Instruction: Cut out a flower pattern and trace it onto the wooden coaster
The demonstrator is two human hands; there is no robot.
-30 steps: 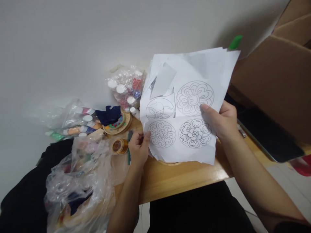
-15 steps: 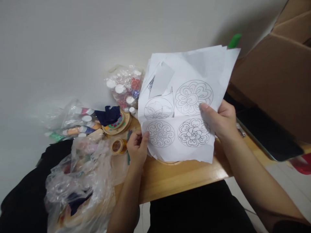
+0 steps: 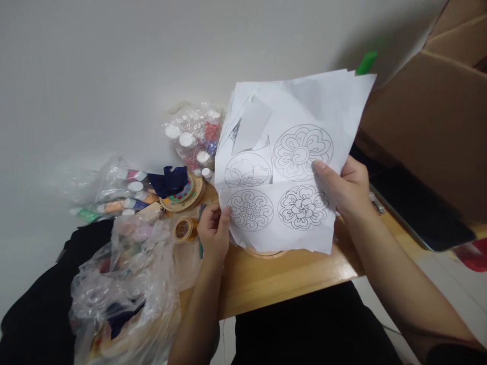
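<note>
Between my two hands I hold a stack of white paper sheets (image 3: 297, 106), printed with round floral line patterns. My right hand (image 3: 348, 187) grips the right edge, thumb on top and fingers behind. My left hand (image 3: 214, 228) pinches the lower left edge, its thumb over the front. A cut opening in the top sheet and a loose-looking paper flap (image 3: 251, 124) show near the upper left. Under the lower edge of the stack, part of a round wooden piece (image 3: 266, 254) peeks out on the wooden table (image 3: 274, 284).
Bags of white-capped bottles (image 3: 194, 139) stand by the wall. Left of the papers are a dark blue cloth (image 3: 169, 181), an amber tape roll (image 3: 183, 229) and a crumpled plastic bag (image 3: 125, 284). A dark tablet-like slab (image 3: 422, 208) and a cardboard box (image 3: 426, 137) are at right.
Almost nothing differs. The papers and my left hand sit very slightly further left, and both hands keep the same hold.
</note>
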